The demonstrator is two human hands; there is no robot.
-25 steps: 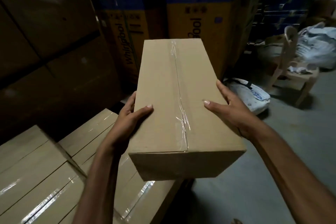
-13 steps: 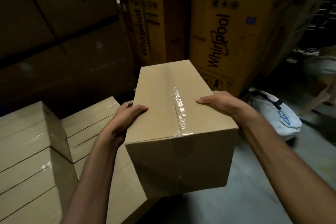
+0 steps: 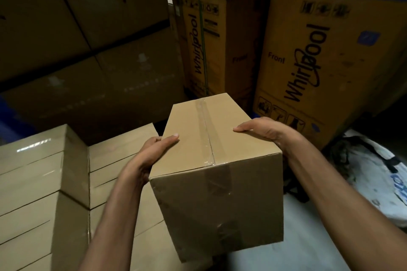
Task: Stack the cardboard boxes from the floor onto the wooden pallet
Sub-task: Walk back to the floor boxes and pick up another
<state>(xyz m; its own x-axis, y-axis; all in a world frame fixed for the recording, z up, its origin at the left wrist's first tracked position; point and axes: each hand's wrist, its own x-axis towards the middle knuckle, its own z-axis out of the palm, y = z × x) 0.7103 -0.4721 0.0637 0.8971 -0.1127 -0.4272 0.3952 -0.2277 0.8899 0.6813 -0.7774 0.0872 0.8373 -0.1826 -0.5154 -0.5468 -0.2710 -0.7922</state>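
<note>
Since the earlier frames the carried cardboard box point(image 3: 215, 160) has tipped so that its near end face fills more of the lower centre, and the view has drawn closer to the cartons behind it.

Dark brown cartons point(image 3: 77, 39) fill the upper left of the frame, stacked as a wall. Two tall yellow Whirlpool cartons point(image 3: 319, 61) with blue bands stand upright in the upper right, side by side, and the far end of the carried box overlaps the gap between them.

A stack of plain boxes point(image 3: 39, 182) occupies the lower left, its left part standing one layer higher than the part nearest the carried box. The carried box is held in the air at centre, long axis pointing away from the person, taped seam on top, just right of the stack and above its right edge and the grey floor point(image 3: 308, 237). A white bag point(image 3: 374, 182) with black straps lies on the floor at lower right.

The left hand point(image 3: 154, 152) grips the box's left side, thumb flat on top, fingers hidden behind the edge. The right hand point(image 3: 264, 132) clasps the right top edge, thumb on top, the rest wrapped down the far side.
</note>
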